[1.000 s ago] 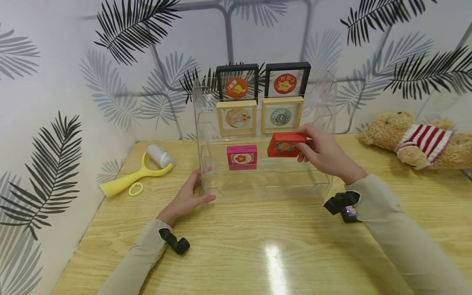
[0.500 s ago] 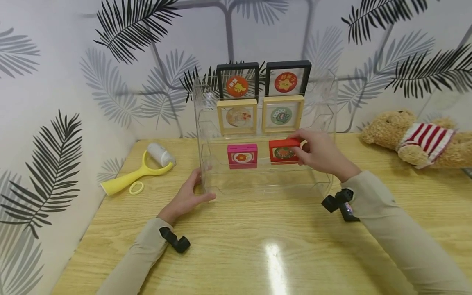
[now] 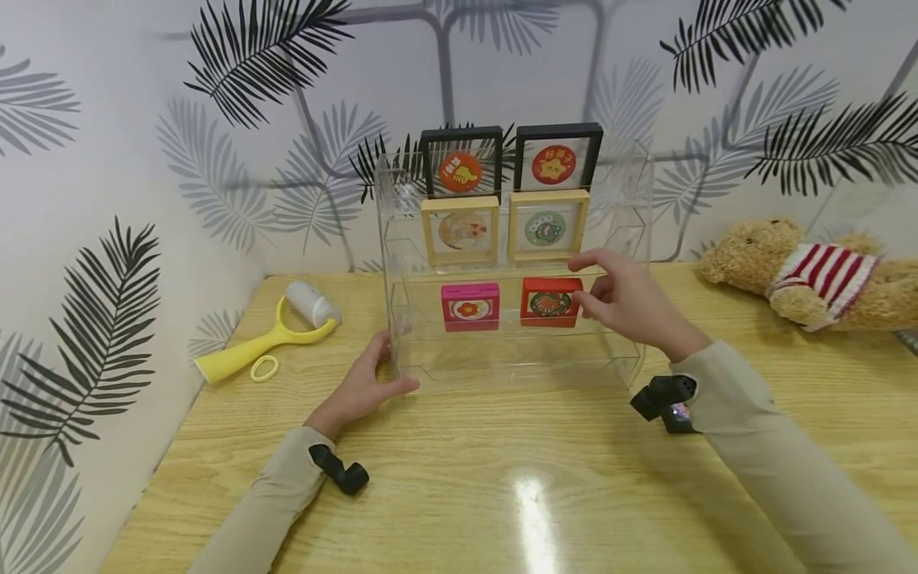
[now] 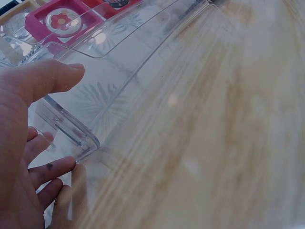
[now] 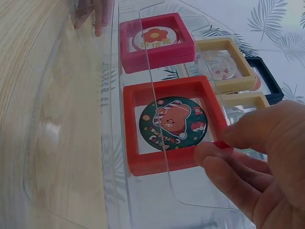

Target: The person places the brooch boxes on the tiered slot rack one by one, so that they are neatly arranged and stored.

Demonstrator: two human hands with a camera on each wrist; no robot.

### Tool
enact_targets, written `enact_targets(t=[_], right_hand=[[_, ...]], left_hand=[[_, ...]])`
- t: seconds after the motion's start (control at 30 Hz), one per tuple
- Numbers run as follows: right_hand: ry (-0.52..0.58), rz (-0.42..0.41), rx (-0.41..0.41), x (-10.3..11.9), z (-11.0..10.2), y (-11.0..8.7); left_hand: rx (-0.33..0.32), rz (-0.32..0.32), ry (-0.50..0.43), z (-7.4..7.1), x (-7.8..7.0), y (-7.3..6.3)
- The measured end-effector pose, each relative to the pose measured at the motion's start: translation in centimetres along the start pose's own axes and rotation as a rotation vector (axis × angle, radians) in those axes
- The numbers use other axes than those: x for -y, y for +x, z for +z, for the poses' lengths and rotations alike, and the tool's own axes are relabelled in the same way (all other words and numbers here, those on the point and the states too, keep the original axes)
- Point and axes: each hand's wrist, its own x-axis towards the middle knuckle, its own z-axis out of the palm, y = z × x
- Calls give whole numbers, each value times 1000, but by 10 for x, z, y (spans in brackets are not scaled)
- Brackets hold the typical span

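Observation:
A clear acrylic display stand point(image 3: 516, 351) rises in tiers on the wooden table. My left hand point(image 3: 366, 383) holds its left side, thumb at the front and fingers reaching toward the back; in the left wrist view fingertips meet the stand's corner. A red square frame point(image 3: 551, 303) with a round dark-green badge point(image 5: 174, 124) stands on the lower tier. Beside its right edge is my right hand point(image 3: 624, 299), thumb and forefinger parted at the frame's corner. To the left sits a pink frame point(image 3: 470, 307) with a flower badge.
Two pale-yellow frames point(image 3: 461, 231) and two black frames point(image 3: 559, 156) fill higher tiers. A yellow slingshot-shaped piece point(image 3: 265, 339), a yellow ring point(image 3: 264, 368) and a grey-white cylinder point(image 3: 310, 303) lie left. A teddy bear point(image 3: 803, 271) lies right; a small black frame point(image 3: 680, 418) sits near my right wrist.
The red frame has come down from a tilted position onto the lower tier, level with the pink one. My right fingers have loosened from it. The left hand has stayed put.

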Motion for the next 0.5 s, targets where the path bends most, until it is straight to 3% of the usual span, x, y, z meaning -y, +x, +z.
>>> enact_targets(t=[0.27,0.5], right_hand=[[31,-44,-108,3,-14,-18],[91,-27,-263,-6,-29,-48]], left_hand=[[-3,8,-2,-1,0,0],[1,-7,8,-1,-1,0]])
